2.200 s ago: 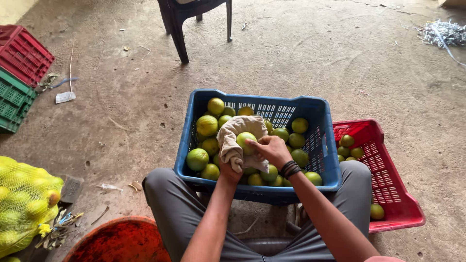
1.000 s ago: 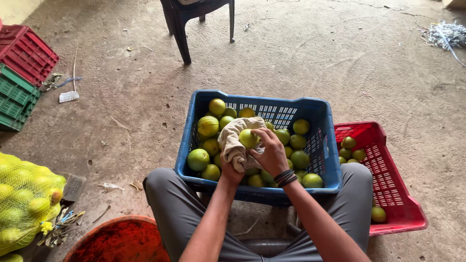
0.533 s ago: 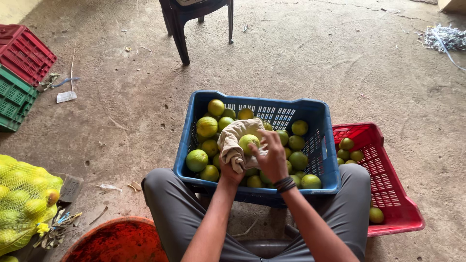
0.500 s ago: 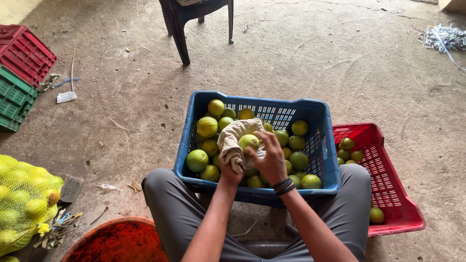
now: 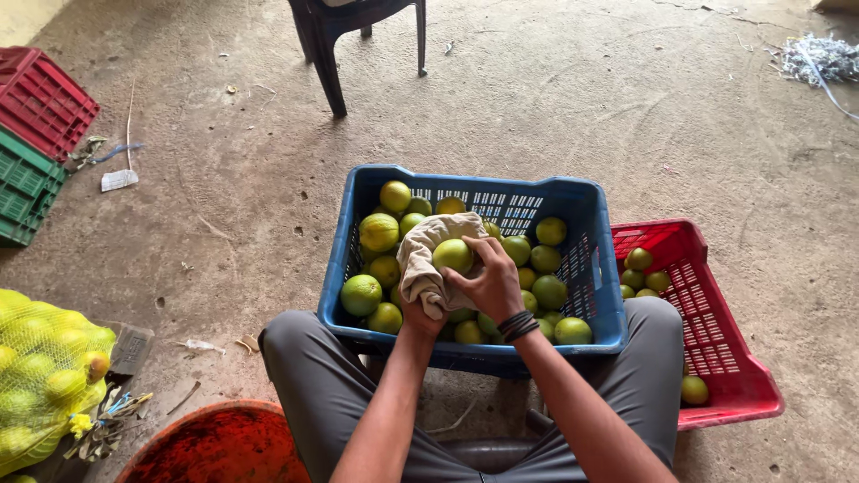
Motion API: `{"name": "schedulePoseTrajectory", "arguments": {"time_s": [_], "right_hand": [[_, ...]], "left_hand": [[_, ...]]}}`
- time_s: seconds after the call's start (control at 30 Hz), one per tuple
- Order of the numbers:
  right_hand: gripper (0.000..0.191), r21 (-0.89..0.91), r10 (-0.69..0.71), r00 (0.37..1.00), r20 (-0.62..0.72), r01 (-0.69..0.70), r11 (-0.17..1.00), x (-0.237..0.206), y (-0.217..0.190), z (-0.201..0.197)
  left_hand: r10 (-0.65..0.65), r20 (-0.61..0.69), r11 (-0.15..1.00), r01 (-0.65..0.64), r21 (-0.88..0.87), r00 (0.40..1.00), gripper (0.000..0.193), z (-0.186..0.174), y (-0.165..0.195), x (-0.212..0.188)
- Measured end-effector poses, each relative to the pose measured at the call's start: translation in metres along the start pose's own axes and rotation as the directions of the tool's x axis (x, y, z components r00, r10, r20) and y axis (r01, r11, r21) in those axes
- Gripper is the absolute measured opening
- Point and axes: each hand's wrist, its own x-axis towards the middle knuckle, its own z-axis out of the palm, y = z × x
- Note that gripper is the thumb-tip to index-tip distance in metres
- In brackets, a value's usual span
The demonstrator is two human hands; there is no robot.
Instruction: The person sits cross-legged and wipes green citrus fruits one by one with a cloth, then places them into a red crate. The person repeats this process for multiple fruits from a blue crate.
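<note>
Your left hand (image 5: 420, 311) is closed around a bunched beige cloth (image 5: 428, 264), gripping it from underneath so the fabric drapes over your fingers and wraps up behind a green-yellow fruit (image 5: 453, 255). Your right hand (image 5: 490, 284) is curled onto that same fruit from the right side, fingers narrow and pressed against its lower face, with dark bands around the wrist. The fruit sits cradled between the cloth and your right fingers, held just above the pile in the blue crate (image 5: 573, 199), roughly over the crate's middle. The crate rests on the concrete floor between your knees and is filled with loose green and yellow fruits (image 5: 379, 232), mostly heaped along its left and right sides. Touching its right wall is a red crate (image 5: 725, 358) with a handful of the same fruits in its far corner and one near its front edge. At your lower left lies a yellow mesh sack (image 5: 40, 371) stuffed with fruit, and just beside your left knee is the rim of an orange-red tub (image 5: 210, 420); what it contains is hard to tell from this angle. Stacked red and green crates (image 5: 36, 143) stand at the far left, and a dark plastic chair (image 5: 344, 36) stands beyond the blue crate.
</note>
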Motion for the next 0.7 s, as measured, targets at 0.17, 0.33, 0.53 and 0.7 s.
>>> {"name": "schedulePoseTrajectory", "arguments": {"time_s": [0.17, 0.33, 0.53, 0.7], "right_hand": [[0.057, -0.129, 0.063, 0.992, 0.113, -0.048, 0.990, 0.009, -0.005, -0.010], [0.065, -0.146, -0.213, 0.971, 0.110, 0.228, 0.963, 0.000, -0.015, -0.018], [0.057, -0.125, -0.211, 0.974, 0.087, 0.221, 0.967, -0.002, -0.007, -0.013], [0.050, -0.176, 0.306, 0.922, 0.236, -0.270, 0.947, 0.009, 0.013, -0.010]], "left_hand": [[0.086, 0.050, 0.992, -0.090, 0.085, 0.995, 0.044, -0.003, -0.003, 0.000], [0.047, -0.021, 0.999, -0.046, 0.019, 0.999, 0.047, -0.008, -0.005, 0.007], [0.060, -0.036, 0.997, -0.057, 0.059, 0.998, 0.043, -0.017, -0.003, 0.010], [0.011, -0.032, 1.000, -0.011, 0.021, 0.999, 0.042, -0.014, -0.003, 0.005]]}}
